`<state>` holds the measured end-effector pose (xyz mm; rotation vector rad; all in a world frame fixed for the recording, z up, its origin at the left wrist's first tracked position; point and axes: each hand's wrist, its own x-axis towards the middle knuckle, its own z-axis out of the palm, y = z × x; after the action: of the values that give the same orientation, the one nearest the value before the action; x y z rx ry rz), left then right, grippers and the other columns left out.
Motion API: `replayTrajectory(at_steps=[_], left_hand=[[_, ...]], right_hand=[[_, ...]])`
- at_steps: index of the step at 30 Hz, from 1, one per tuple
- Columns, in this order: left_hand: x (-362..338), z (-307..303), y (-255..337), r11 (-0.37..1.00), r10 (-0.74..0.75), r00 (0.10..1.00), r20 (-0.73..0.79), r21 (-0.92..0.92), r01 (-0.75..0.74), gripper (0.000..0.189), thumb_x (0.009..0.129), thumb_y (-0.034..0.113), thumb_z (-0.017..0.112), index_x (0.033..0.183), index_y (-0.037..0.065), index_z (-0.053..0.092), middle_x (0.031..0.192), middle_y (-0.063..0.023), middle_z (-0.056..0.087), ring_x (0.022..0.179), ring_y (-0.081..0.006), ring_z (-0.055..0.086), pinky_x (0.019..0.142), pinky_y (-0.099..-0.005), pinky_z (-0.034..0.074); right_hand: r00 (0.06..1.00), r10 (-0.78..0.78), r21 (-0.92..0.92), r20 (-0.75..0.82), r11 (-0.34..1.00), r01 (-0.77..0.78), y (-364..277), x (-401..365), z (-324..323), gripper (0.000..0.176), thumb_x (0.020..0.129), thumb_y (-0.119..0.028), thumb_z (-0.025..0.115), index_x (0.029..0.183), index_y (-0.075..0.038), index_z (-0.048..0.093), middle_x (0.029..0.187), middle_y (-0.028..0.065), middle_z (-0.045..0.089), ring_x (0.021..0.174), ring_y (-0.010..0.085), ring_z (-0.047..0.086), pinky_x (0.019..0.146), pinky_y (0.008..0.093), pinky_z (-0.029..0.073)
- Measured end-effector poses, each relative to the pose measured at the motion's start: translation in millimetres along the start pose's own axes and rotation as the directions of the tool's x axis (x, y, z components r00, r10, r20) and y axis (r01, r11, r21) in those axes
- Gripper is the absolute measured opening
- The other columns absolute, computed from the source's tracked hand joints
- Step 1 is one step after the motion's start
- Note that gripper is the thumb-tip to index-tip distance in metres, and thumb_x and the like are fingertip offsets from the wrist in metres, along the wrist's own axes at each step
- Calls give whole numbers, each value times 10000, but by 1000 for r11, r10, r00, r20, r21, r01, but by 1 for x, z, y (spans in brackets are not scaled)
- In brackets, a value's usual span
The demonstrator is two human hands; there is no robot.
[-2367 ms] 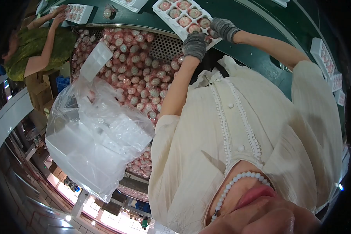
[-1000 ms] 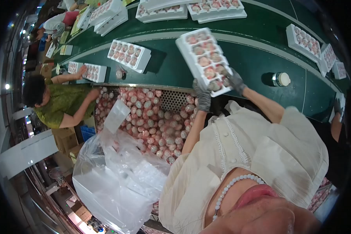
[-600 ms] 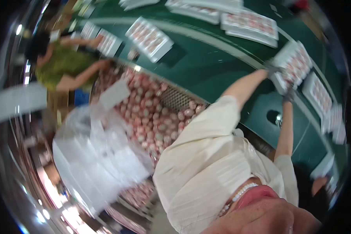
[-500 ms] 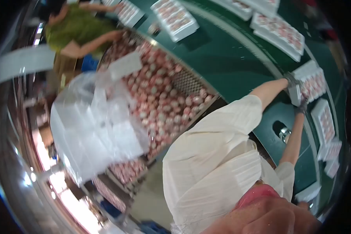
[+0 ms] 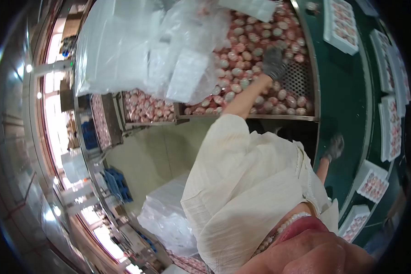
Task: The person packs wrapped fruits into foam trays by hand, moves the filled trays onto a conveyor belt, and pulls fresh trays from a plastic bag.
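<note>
My left hand (image 5: 274, 65), in a grey glove, reaches into a metal bin (image 5: 316, 91) and touches the heap of egg-shaped items (image 5: 236, 72) in pink-and-white wrapping. Its fingertips are blurred among them, so I cannot make out a grip. Part of the bin's perforated floor (image 5: 297, 78) shows beside this hand. Over the green table surface (image 5: 342, 100) is my right hand (image 5: 335, 146), also gloved. Its fingers look loosely apart, with nothing visible in them. The nearest filled white foam tray (image 5: 372, 181) lies to its right.
More filled white trays (image 5: 341, 26) stand along the green surface, several at the right. Clear plastic bags of white trays (image 5: 118, 45) cover the bin's left part. Another bag (image 5: 169, 214) is at lower left, near blue crates (image 5: 116, 185). A lone egg-shaped item (image 5: 311, 6) lies at the top.
Both hands have left the white tray at the right. My left hand has gone into the bin, and my right is back over the green surface. The view has turned toward the bin.
</note>
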<state>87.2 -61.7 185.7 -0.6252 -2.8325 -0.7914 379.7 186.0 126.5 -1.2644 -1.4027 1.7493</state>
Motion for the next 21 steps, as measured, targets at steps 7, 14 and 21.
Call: replayTrajectory(at_steps=[7,14,21], left_hand=[[-33,-157,-165,896,-101,980,-174,413,166,559,707,418,501,1118,42,450,1120,-155,463,1091,-320,372,975,-409,181],[-113,-263,-205,956,-101,995,-4,278,98,330,690,232,601,964,54,555,949,-119,562,922,-240,508,900,-361,328],[-5,-360,-214,779,47,968,248,-616,120,269,834,160,471,1044,-3,513,1016,-114,554,967,-187,508,855,-274,380]], right_hand=[[338,-290,-100,895,608,787,-53,-36,344,399,836,-314,448,1127,-41,457,1119,143,489,1058,231,448,870,303,340],[-180,-7,136,984,683,717,19,-136,644,398,812,-229,475,1149,-28,411,1119,104,482,1052,251,428,916,335,316],[-704,-284,505,651,855,122,-5,-408,566,303,802,-196,438,1062,-43,466,1027,110,513,941,211,472,862,304,344]])
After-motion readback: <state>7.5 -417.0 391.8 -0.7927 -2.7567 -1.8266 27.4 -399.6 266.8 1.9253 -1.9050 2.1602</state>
